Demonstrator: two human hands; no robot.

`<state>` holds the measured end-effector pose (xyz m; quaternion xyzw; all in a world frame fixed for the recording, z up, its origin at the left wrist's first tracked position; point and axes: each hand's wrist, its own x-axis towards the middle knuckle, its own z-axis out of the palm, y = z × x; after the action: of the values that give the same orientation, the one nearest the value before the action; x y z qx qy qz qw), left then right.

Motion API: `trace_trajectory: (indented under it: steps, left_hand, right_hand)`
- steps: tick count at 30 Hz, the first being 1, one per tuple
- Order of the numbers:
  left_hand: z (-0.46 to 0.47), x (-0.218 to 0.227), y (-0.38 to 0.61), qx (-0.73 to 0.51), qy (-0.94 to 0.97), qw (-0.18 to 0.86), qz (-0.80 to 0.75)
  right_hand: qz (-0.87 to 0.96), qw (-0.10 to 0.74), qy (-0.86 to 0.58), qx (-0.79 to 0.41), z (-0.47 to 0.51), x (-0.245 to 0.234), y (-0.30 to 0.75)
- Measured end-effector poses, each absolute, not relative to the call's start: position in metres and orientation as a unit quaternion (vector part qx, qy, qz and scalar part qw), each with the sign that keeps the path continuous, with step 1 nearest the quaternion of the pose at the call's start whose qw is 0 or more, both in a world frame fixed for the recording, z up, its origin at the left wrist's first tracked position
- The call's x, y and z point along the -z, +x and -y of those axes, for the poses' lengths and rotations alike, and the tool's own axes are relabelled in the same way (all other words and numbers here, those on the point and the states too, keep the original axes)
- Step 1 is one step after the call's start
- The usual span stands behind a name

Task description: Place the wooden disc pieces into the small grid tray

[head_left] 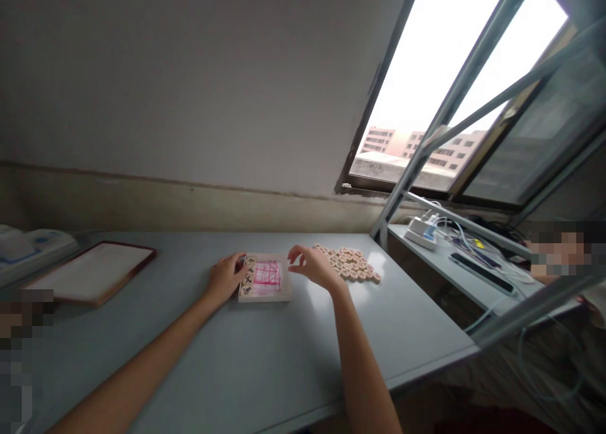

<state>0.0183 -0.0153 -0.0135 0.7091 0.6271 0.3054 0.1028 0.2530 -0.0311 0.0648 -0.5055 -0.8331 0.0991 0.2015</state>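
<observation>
A pale, flat square box [266, 289] lies on the grey table, with a pink hand-drawn grid on top and dark characters down its left side. My left hand [226, 278] grips the box's left edge, thumb near the characters and fingers by the far corner. At the right edge, my right hand [313, 267] is open, fingers curved and thumb apart, with no object visible between them. Whether its fingertips touch the box I cannot tell. Beyond that hand lie many round wooden Chinese chess pieces [350, 263], loosely grouped; the hand hides some.
A brown-framed white board [101, 271] lies at the left beside a white device [35, 251]. Metal bed-frame posts [402, 184] rise at the table's right end. A second desk holds a power strip [421, 233] and cables. A partly pixelated person [563, 257] is at far right.
</observation>
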Motion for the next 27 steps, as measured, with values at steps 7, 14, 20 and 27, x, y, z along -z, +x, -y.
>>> trace_trajectory:
  steps: [7,14,20,27]
  left_hand:
    - [0.014,0.015,0.018,-0.298,0.713,0.102,-0.627]
    - [0.019,0.009,0.022,-0.314,0.72,0.122,-0.607]
    - [0.03,0.002,0.025,-0.335,0.771,0.179,-0.51]
    - [0.036,0.0,0.028,-0.342,0.793,0.177,-0.471]
  right_hand:
    - [0.905,0.091,-0.379,-0.172,0.033,-0.039,0.208]
    - [0.916,0.133,-0.354,-0.137,0.036,-0.039,0.2]
    - [0.883,0.141,-0.447,0.017,0.036,-0.037,0.195]
    - [0.891,0.13,-0.432,0.051,0.033,-0.034,0.197]
